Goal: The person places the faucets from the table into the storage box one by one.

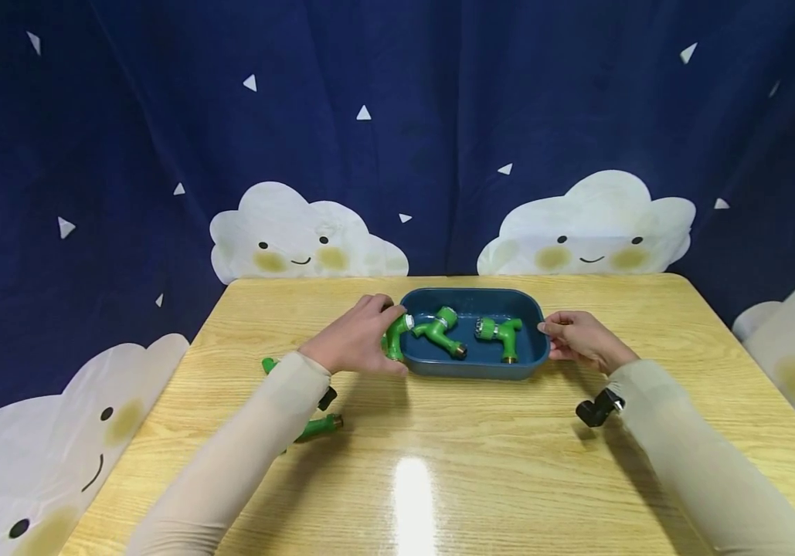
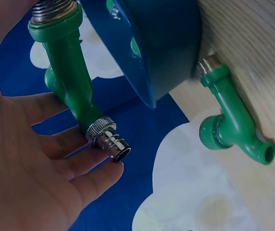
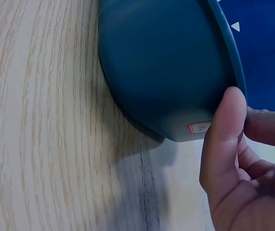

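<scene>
The left grip (image 1: 360, 336) holds a green tap (image 2: 63, 60) between thumb and fingers, the metal thread toward the thumb and the chrome nozzle by the outer fingertips. The right grip (image 1: 581, 338) pinches the rim of a blue bin (image 1: 470, 371) at its right end. The held tap is at the bin's left end; whether it touches the wall, I cannot tell. Best, I judge, to steady the bin with that pinch, lift the tap's lower end clear of the rim and let it down gently, since metal fittings could knock its neighbours. Inside the bin lie 2 more taps, a left tap (image 1: 436, 332) and a right tap (image 1: 506, 332), apart from each other. Beyond the left sleeve (image 1: 244, 448), green pieces (image 1: 321, 427) show partly hidden on the pale wood-grain worktop (image 1: 522, 463), which carries a bright glare patch (image 1: 414, 502). Behind hangs a navy backdrop (image 1: 397, 46) with white triangles (image 1: 364, 113) and smiling clouds (image 1: 300, 224).
</scene>
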Demonstrator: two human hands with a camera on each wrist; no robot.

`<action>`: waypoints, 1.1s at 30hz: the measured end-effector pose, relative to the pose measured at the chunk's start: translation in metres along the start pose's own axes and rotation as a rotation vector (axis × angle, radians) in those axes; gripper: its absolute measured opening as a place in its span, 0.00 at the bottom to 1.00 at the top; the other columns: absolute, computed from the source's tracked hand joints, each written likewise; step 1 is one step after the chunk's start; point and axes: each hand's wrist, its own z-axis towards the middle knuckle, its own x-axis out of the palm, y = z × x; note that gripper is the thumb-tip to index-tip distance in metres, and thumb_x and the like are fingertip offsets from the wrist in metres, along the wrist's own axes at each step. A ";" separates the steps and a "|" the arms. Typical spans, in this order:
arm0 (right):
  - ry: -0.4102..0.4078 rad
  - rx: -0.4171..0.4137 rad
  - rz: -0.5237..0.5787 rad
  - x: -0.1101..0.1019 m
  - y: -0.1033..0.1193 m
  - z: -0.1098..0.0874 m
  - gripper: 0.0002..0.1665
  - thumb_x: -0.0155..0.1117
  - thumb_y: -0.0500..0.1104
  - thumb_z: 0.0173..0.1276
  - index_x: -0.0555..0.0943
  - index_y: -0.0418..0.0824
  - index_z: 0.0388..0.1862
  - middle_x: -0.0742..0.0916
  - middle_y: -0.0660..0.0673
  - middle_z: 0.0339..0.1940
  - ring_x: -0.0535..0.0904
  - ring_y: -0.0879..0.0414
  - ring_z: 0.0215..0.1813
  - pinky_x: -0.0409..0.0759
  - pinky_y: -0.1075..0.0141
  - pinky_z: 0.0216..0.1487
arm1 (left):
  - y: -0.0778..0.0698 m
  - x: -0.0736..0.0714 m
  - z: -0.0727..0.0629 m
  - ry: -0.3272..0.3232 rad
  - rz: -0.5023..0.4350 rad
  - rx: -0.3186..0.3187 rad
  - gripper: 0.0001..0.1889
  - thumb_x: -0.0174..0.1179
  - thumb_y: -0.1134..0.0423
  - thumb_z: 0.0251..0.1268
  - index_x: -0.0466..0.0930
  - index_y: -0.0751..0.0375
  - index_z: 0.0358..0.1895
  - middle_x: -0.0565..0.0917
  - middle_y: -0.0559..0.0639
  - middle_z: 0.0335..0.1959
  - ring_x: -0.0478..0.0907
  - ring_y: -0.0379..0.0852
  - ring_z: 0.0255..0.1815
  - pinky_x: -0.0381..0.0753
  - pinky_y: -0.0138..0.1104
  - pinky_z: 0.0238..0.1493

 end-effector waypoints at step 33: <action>0.003 -0.008 -0.004 0.002 0.001 -0.001 0.15 0.50 0.45 0.79 0.70 0.33 0.52 0.79 0.53 0.26 0.78 0.65 0.27 0.84 0.72 0.34 | -0.039 -0.014 0.069 0.124 0.109 -0.006 0.50 0.69 0.33 0.49 0.63 0.54 0.74 0.70 0.55 0.66 0.69 0.50 0.59 0.77 0.41 0.60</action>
